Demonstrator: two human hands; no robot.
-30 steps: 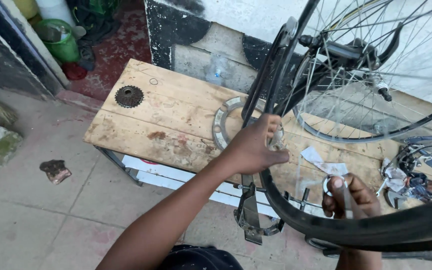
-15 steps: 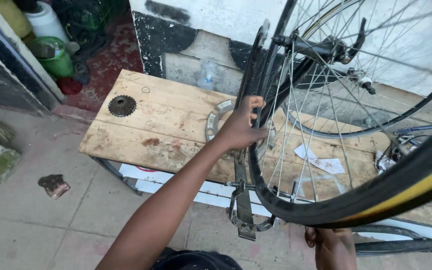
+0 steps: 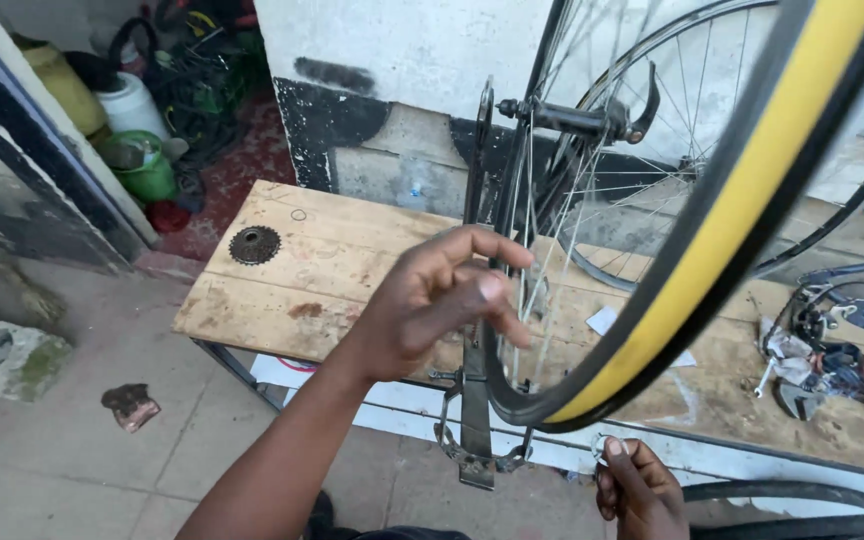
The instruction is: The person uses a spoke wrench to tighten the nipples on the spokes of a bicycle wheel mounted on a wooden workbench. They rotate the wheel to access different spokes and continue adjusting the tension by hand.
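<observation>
A bicycle wheel with a black tyre and a yellow band [image 3: 742,210] stands upright in a metal stand [image 3: 475,400] clamped to the front edge of a wooden bench [image 3: 292,290]. My left hand [image 3: 432,305] hovers beside the tyre with its fingers apart, the fingertips at the stand's upright and the spokes. It grips nothing. My right hand [image 3: 642,490] is low under the wheel, closed on a small metal tool [image 3: 602,445]. The hub axle [image 3: 572,118] sits at the top of the stand.
A rusty sprocket cluster [image 3: 254,244] lies at the bench's left end, with loose tools and parts [image 3: 812,370] at its right end. A second wheel [image 3: 852,220] leans on the wall. A green bucket [image 3: 147,170] and a white jug [image 3: 132,105] stand far left. A loose tyre [image 3: 802,495] lies below.
My left hand has let go of the tyre and spread its fingers. The wheel now sits closer and higher in view, and my right hand has dropped below the rim.
</observation>
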